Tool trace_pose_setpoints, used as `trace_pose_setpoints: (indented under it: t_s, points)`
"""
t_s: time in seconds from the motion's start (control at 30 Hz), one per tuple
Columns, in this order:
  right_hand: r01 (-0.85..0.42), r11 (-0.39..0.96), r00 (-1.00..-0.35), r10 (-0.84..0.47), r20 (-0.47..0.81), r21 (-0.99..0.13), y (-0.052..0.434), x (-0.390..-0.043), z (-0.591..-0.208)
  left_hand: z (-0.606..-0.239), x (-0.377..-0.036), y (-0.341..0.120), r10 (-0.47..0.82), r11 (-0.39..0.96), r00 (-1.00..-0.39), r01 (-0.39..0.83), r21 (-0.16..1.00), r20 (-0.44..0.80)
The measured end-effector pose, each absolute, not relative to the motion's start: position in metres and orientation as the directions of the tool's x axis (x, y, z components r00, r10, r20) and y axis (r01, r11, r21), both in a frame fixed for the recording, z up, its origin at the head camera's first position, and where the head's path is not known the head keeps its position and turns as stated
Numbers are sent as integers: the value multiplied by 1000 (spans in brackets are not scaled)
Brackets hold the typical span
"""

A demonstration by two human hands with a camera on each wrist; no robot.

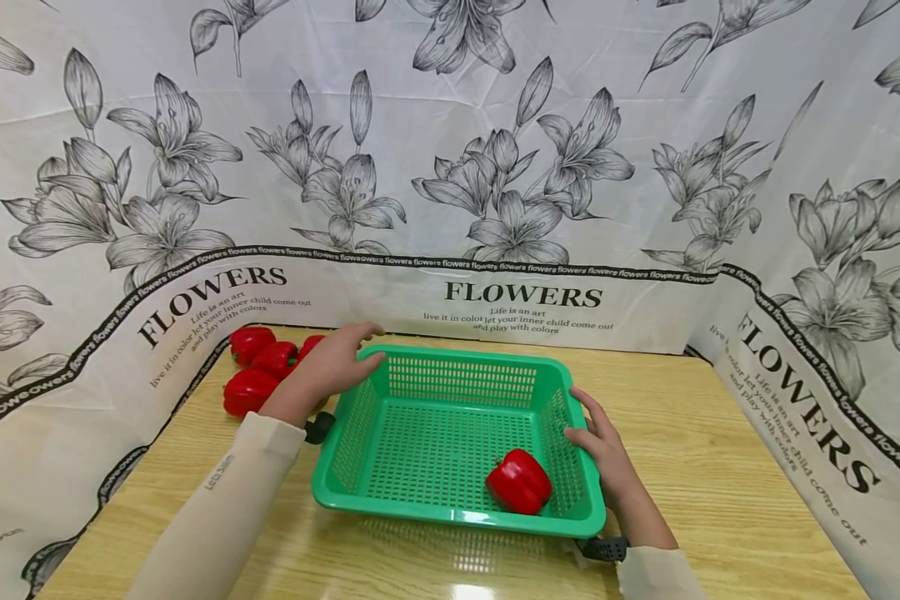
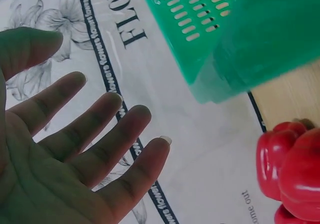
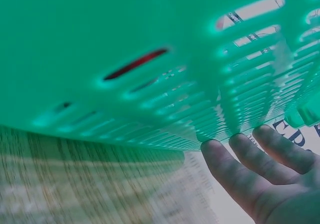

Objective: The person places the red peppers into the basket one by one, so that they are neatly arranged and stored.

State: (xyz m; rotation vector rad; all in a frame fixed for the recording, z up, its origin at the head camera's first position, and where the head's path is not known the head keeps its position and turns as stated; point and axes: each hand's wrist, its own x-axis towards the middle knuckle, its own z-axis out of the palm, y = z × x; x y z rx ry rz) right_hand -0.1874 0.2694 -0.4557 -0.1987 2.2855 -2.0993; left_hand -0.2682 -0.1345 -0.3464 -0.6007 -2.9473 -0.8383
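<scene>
A green plastic basket (image 1: 450,520) with slotted walls is in the middle of the head view. One red bell pepper (image 1: 519,482) lies inside it, toward the front right corner. My right hand (image 1: 603,454) grips the basket's right rim, thumb over the edge; the right wrist view shows its fingers (image 3: 240,171) against the slotted outer wall. Beside the back left corner is my left hand (image 1: 337,360), fingers spread and holding nothing; in the left wrist view it appears apart from the basket. Several red bell peppers (image 1: 249,392) lie left of the basket, one partly hidden behind the left hand.
The basket is over a light wood-grain table (image 1: 690,442). White cloth (image 1: 525,300) printed with flowers and lettering hangs along the back and both sides. Dark wrist bands (image 1: 603,549) are on both arms.
</scene>
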Motion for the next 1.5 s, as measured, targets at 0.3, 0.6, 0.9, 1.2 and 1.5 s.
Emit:
trace_pose_setpoints:
  t_s: [0.3, 0.6, 0.9, 1.2, 1.5]
  points:
    - [-65, 75, -992, -117, 56, -995, 269, -187, -455, -358, -274, -147, 313, 815, -939, 344, 466, 144]
    - [-72, 71, -989, -131, 62, -995, 269, -188, -455, -365, -281, -159, 276, 811, -952, 303, 501, 128]
    - [-76, 73, -990, -126, 66, -994, 269, -189, -454, -374, -287, -166, 225, 861, -970, 243, 447, 94]
    - [-65, 75, -990, -128, 55, -995, 268, -188, -454, -384, -287, -172, 170, 909, -980, 197, 369, 103]
    - [-71, 71, -990, -126, 62, -995, 268, -188, -454, -391, -288, -179, 108, 925, -993, 119, 362, 50]
